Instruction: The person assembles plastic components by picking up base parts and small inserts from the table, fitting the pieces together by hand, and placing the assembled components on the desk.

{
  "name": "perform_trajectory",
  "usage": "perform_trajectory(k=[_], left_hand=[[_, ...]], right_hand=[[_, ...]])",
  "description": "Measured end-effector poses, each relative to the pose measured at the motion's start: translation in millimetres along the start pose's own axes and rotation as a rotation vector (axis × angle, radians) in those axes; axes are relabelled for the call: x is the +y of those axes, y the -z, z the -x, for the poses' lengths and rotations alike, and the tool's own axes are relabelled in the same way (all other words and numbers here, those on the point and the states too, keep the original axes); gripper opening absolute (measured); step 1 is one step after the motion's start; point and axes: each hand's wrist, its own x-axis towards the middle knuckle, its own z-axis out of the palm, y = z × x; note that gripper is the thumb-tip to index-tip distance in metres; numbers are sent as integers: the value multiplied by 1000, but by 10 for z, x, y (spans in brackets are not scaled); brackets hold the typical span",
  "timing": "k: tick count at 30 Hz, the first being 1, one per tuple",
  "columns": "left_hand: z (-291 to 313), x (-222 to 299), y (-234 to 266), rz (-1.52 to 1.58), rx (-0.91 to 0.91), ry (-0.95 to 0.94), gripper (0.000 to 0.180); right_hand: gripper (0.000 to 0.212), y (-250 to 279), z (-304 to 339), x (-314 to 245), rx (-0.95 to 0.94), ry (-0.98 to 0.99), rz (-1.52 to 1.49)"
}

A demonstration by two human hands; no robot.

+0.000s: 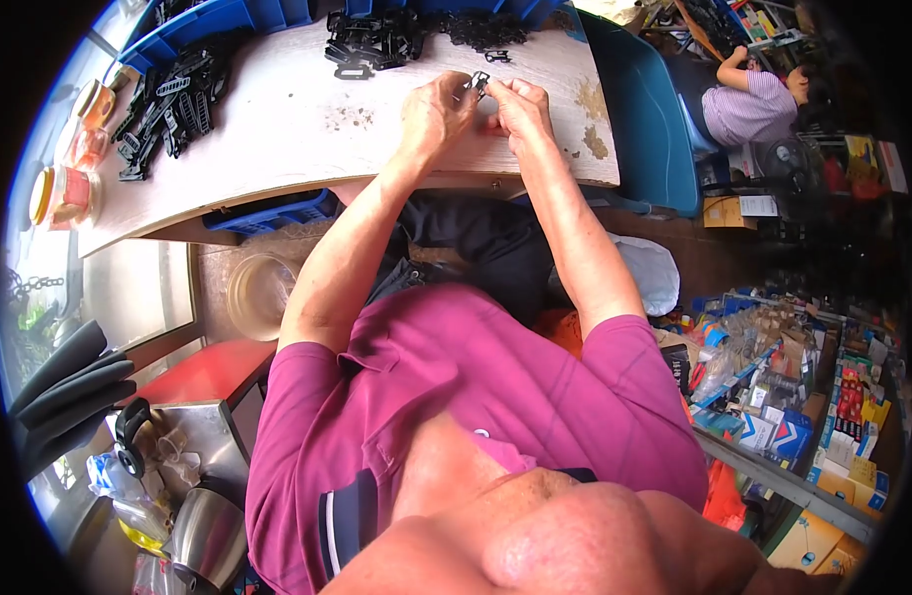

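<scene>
Pale worktop (277, 109); left hand (433, 116), right hand (522, 107) pinch black part (479, 82); probably mid-fitting, next needs steady alignment.

No lettering can be made out; the printed boxes (790, 436) at right show too small.

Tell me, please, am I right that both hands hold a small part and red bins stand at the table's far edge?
The bins are blue, not red, as the head view shows; the left hand and right hand hold a small part.
</scene>
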Motion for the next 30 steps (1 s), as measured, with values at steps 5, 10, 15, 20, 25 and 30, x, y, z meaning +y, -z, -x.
perform_trajectory(k=[5, 10, 15, 20, 25, 30], left_hand=[[13, -23, -57, -31, 100, -67, 28], [28, -61, -40, -93, 174, -87, 22], [36, -208, -51, 190, 90, -29, 43], [55, -39, 30, 64, 30, -107, 65], [69, 53, 76, 23, 101, -164, 69], [60, 61, 80, 12, 63, -163, 68]], right_hand=[[16, -33, 52, -14, -10, 18, 70], [15, -34, 1, 25, -13, 15, 60], [15, -74, 33, 37, -18, 62, 35], [16, -44, -3, 40, -74, 48, 68], [18, -73, 41, -40, -121, 34, 97], [18, -46, 1, -16, -252, 58, 91]])
